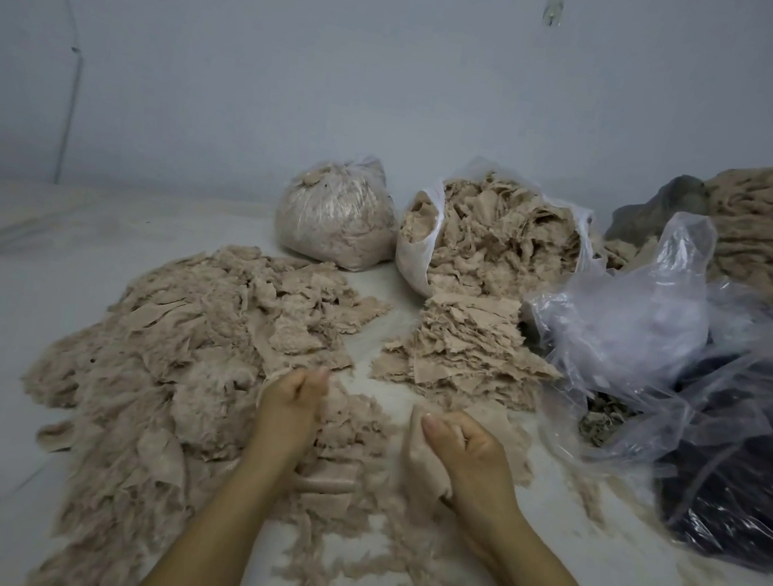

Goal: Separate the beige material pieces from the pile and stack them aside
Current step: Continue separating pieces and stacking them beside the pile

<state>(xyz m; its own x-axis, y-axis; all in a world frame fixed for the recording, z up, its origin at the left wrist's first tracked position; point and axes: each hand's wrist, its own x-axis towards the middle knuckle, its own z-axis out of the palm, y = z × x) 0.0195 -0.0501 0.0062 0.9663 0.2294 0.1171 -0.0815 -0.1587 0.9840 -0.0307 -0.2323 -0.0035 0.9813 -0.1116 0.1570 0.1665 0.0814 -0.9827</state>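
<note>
Beige piece (pixel 418 453): gripped in my right hand (pixel 465 455), fingers curled round its edge, lifted clear so it can go to the stack. Left hand (pixel 293 402): fingers curled into the loose pile (pixel 173 361), apparently pinching material to hold it back. Sorted stack (pixel 460 354) lies just beyond my right fingertips; open bag (pixel 414 246) behind it.

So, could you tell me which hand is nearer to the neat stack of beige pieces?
The right hand, which grips a beige piece just below the stack. The left hand is below and further left, on the loose pile.
</note>
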